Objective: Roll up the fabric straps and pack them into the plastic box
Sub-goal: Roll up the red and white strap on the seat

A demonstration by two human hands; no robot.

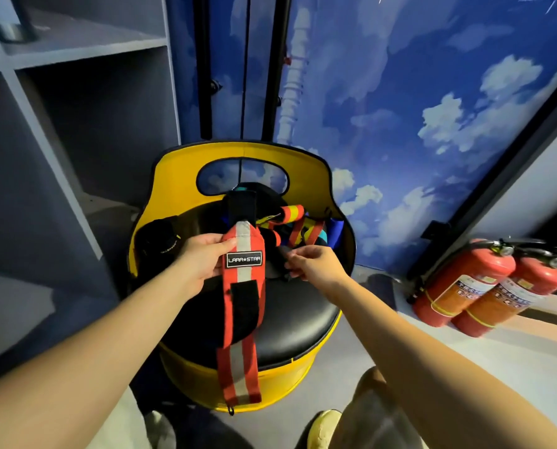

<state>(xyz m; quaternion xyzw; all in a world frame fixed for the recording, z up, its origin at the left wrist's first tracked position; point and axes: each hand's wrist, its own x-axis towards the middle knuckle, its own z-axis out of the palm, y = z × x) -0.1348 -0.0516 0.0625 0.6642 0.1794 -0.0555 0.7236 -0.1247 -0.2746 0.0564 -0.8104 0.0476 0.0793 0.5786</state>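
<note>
Nearest to me, at the bottom edge, I see a pale yellow shoe on the grey floor, with both bare forearms reaching forward above it. Just beyond stands a round yellow chair with a black padded seat, which serves as the surface here; its curved yellow back has an oval cut-out.

My left hand pinches the left edge of a red fabric strap with a grey reflective centre stripe, thumb on top, just beside its black label reading LARA STAR. The strap hangs unrolled from that hold, down across the seat and over the chair's front edge; a black patch sits on it below the label. My right hand has its fingers curled, pinching a dark piece just right of the strap; I cannot tell exactly what that piece is.

Behind the hands, a heap of other straps lies at the back of the seat, one of them banded orange and yellow, others blue and black. I cannot make out a plastic box.

To the left stands a grey open shelving unit. On the floor to the right lie two red fire extinguishers, side by side. Farthest back is a wall printed with blue sky and white clouds.
</note>
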